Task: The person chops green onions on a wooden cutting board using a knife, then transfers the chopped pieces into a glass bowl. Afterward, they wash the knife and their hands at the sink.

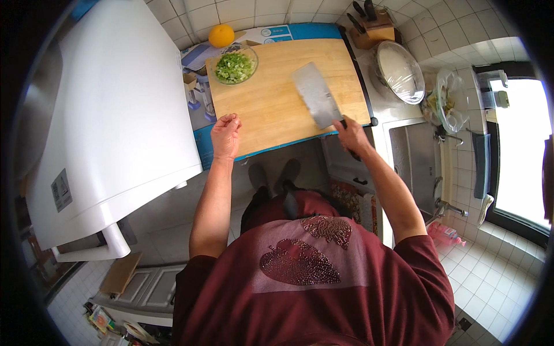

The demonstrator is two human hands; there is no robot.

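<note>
My right hand (352, 136) grips the dark handle of a Chinese cleaver (318, 97) near the front right of a wooden cutting board (268, 104). The broad blade, slightly blurred, points away from me over the board. At the board's front left edge, my left hand (226, 137) is curled with its fingertips drawn together, and nothing shows in it. A clear glass bowl (254, 69) stands at the board's back left corner, holding chopped green vegetable (235, 67). Just behind the bowl sits an orange (221, 35).
A knife block (375, 32) stands at the back right. Before it is a plastic-covered bowl (400, 71), then a clear bag of scraps (448, 101) by the metal sink (413, 160). A large white appliance (125, 108) rises close on the left. The board lies on printed blue cardboard (314, 31).
</note>
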